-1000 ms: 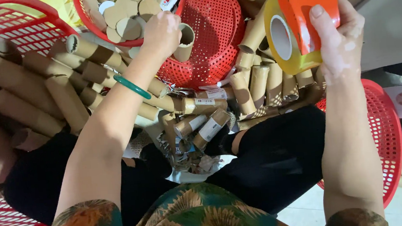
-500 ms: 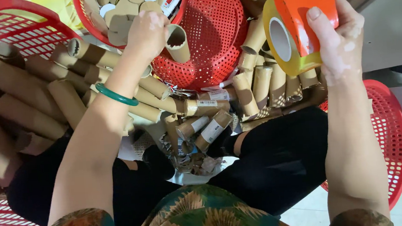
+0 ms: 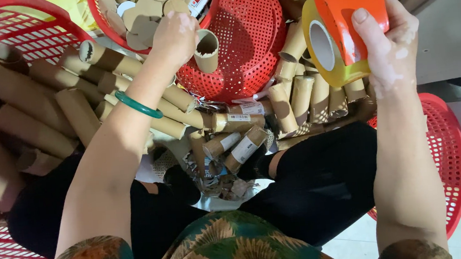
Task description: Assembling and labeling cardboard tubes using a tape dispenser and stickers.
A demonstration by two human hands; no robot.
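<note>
Seated among cardboard tubes, the person's left hand (image 3: 175,36) closes on a short tube (image 3: 206,50) over the red basket's (image 3: 246,46) left rim, the right hand (image 3: 391,45) gripping an orange tape dispenser (image 3: 342,19) (taping seemingly next).

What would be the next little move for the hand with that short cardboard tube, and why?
Probably bring the short tube across toward the tape dispenser. The left hand has it pinched above the red basket, open end up, while the right hand holds the orange dispenser raised beside it, tape roll facing the tube.
</note>
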